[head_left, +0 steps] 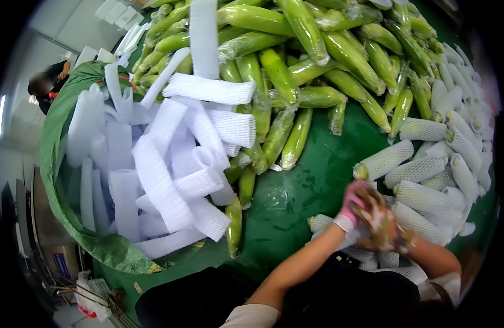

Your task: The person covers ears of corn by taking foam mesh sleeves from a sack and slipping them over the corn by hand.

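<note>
My left hand [350,212], in a pink glove with a white cuff, meets my right hand [386,221] in a brown-stained glove. Both are blurred and overlap, so whether anything lies between them cannot be made out. Just beyond them is an ear of corn in a white foam net sleeve [384,159], its tip showing. More sleeved corn [418,218] is heaped beside and below my right hand. Film-wrapped green ears of corn [298,139] form a large pile farther back. Loose white foam net sleeves [162,183] fill a green sack [63,210] on the left.
The green tabletop [285,216] shows between the corn pile and my arms. One ear of corn [234,227] lies apart, close to the table's near side. Another person [47,87] is in the background at upper left. A plastic bag [91,298] lies at lower left.
</note>
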`<state>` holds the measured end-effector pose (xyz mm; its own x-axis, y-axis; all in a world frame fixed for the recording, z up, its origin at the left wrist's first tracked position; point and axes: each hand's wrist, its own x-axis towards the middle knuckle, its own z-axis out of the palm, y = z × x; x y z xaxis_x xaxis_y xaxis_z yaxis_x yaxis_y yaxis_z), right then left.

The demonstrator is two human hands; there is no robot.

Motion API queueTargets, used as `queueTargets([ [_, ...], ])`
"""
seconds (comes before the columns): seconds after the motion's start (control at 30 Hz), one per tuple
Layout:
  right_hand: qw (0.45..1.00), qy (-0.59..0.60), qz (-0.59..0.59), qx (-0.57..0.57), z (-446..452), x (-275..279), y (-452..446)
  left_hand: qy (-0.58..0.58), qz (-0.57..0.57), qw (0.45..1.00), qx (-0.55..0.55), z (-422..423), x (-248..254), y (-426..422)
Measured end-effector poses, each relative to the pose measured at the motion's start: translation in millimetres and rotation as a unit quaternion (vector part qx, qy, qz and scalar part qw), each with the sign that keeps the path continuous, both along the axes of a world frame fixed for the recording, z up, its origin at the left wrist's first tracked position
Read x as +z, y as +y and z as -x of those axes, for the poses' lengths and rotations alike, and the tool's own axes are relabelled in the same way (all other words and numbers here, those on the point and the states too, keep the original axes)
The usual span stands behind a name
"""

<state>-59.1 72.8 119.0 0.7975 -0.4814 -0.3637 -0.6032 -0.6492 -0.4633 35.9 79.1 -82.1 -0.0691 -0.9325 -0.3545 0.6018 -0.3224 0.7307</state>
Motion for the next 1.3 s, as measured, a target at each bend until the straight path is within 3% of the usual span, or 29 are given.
queueTargets([
  [0.03, 1.000, 0.028, 0.013, -0.003, 16.9, 11.5, 4.9, 0.188, -0.060, 0.980, 0.000, 27.3, -9.9, 6.2],
  [0.07, 0.998, 0.059, 0.027, -0.004, 34.0, 17.6, 6.4, 0.075, 0.008, 0.994, -0.075, 22.1, 10.2, 6.3],
  [0.1, 0.997, 0.083, -0.002, 0.007, 56.4, 13.5, 6.2, -0.244, 0.096, 0.965, -0.002, 0.2, 55.6, 2.0],
  [0.13, 0.994, 0.104, -0.035, 0.011, 71.9, 8.6, 12.4, -0.538, 0.166, 0.824, 0.063, -35.5, 102.0, -3.4],
  [0.17, 0.985, 0.130, 0.096, 0.064, 73.6, 3.1, 21.3, -0.570, 0.196, 0.781, 0.163, -69.9, 125.3, -11.6],
  [0.2, 0.985, 0.127, 0.093, 0.063, 67.9, 0.0, 17.7, -0.587, 0.198, 0.755, 0.215, -108.1, 144.5, -17.9],
  [0.27, 0.988, 0.152, 0.000, 0.014, 39.5, 1.2, 3.8, -0.720, 0.154, 0.598, 0.317, -168.2, 184.3, -18.7],
  [0.37, 0.992, -0.086, -0.013, 0.093, -20.0, -47.0, -58.6, -0.814, 0.099, 0.445, 0.360, -228.9, 190.4, -29.2],
  [0.43, 0.970, -0.173, 0.140, 0.098, -58.8, -153.9, -65.8, -0.857, -0.040, 0.475, 0.196, -269.2, 166.6, -25.9],
  [0.47, 0.994, 0.021, 0.014, 0.111, -97.3, -118.0, -77.2, -0.812, 0.002, 0.541, 0.218, -274.8, 170.0, -17.9],
  [0.53, 0.999, -0.038, -0.001, -0.013, -114.2, -155.9, -63.9, -0.730, 0.060, 0.626, 0.267, -255.0, 208.2, 3.0],
  [0.6, 0.996, -0.067, -0.016, -0.065, -116.4, -134.8, -46.8, -0.706, 0.126, 0.667, 0.201, -225.3, 245.8, 37.7],
  [0.63, 0.994, -0.100, 0.015, -0.032, -112.6, -149.4, -41.3, -0.667, 0.104, 0.727, 0.123, -209.4, 268.0, 55.2],
  [0.67, 0.995, -0.093, 0.013, -0.032, -110.9, -133.9, -39.1, -0.621, 0.082, 0.779, 0.043, -199.7, 283.5, 66.2],
  [0.73, 0.922, -0.338, -0.049, -0.182, -109.3, -59.8, -36.7, -0.451, -0.026, 0.890, -0.063, -201.2, 288.2, 72.5],
  [0.77, 0.914, -0.380, -0.059, -0.129, -101.2, -16.9, -37.0, -0.356, -0.098, 0.928, -0.046, -206.0, 278.9, 67.3],
  [0.8, 0.900, -0.422, -0.067, -0.081, -97.0, 11.4, -37.8, -0.287, -0.067, 0.954, -0.054, -216.7, 256.5, 58.5],
  [0.83, 0.827, -0.532, -0.180, 0.004, -101.8, 4.8, -36.5, -0.247, -0.083, 0.961, -0.091, -225.3, 240.8, 49.7],
  [0.87, 0.841, -0.496, -0.198, 0.089, -113.0, 13.4, -39.6, -0.209, -0.097, 0.965, -0.128, -231.7, 223.5, 42.7],
  [0.9, 0.889, -0.418, -0.167, 0.081, -116.5, 13.5, -38.7, -0.303, 0.023, 0.948, -0.099, -235.3, 185.7, 47.1],
  [0.97, 0.954, -0.277, -0.099, 0.056, -125.9, -9.0, -40.8, -0.305, 0.046, 0.944, -0.115, -232.4, 160.1, 40.0],
  [1.03, 0.903, -0.387, -0.185, 0.006, -133.8, -52.7, -54.1, -0.164, -0.017, 0.981, -0.106, -220.7, 152.2, 32.7],
  [1.07, 0.888, -0.425, -0.168, -0.049, -137.5, -60.1, -52.7, -0.003, -0.035, 0.999, -0.009, -212.3, 147.5, 25.9],
  [1.1, 0.772, -0.482, -0.360, -0.205, -140.2, -59.7, -41.3, 0.020, -0.025, 0.998, 0.054, -203.6, 149.1, 21.9],
  [1.13, 0.773, -0.481, -0.359, -0.208, -145.4, -69.4, -42.5, 0.021, 0.049, 0.996, 0.074, -204.5, 144.3, 18.1],
  [1.2, 0.644, -0.446, -0.464, -0.413, -162.9, -78.2, -53.4, -0.080, 0.014, 0.992, 0.098, -205.2, 128.2, -2.1],
  [1.23, 0.565, -0.406, -0.505, -0.512, -174.0, -64.4, -53.3, -0.240, -0.002, 0.967, 0.088, -208.6, 112.5, -10.9],
  [1.27, 0.292, -0.595, -0.604, -0.443, -176.6, -125.4, -54.4, -0.250, 0.028, 0.959, 0.133, -205.6, 96.7, -18.1],
  [1.3, 0.297, -0.642, -0.613, -0.351, -177.4, -154.9, -64.0, -0.257, 0.026, 0.954, 0.152, -201.8, 99.8, -25.6],
])
